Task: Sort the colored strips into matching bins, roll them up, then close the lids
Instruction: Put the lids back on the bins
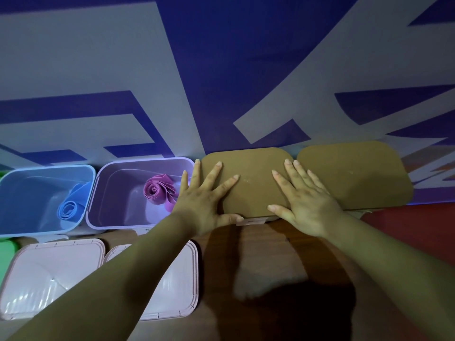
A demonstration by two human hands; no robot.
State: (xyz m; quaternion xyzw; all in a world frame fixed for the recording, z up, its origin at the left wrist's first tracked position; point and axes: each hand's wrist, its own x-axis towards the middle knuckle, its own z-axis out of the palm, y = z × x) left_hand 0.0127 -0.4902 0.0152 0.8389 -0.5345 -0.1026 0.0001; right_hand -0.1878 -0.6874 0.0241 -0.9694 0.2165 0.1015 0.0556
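Below a blue-and-white patterned wall (221, 57), on the wooden counter (266, 254), two lids sit side by side at the back: the right brown lid (357, 175) and the centre brown lid (251, 190). At the front left lie the left pink lid (49, 274) and the right pink lid (177, 289). Behind them stand an open blue bin (14, 190) and an open purple bin (118, 178). The left hand (202, 200) and right hand (307, 205) rest flat on the centre brown lid, fingers (212, 174) straight and spread apart. A rolled blue strip (67, 209) lies in the blue bin, a rolled pink strip (157, 188) in the purple bin.

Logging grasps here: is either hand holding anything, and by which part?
Nothing is held. The left hand and right hand lie flat, fingers straight, on top of the brown lid, with no grip.
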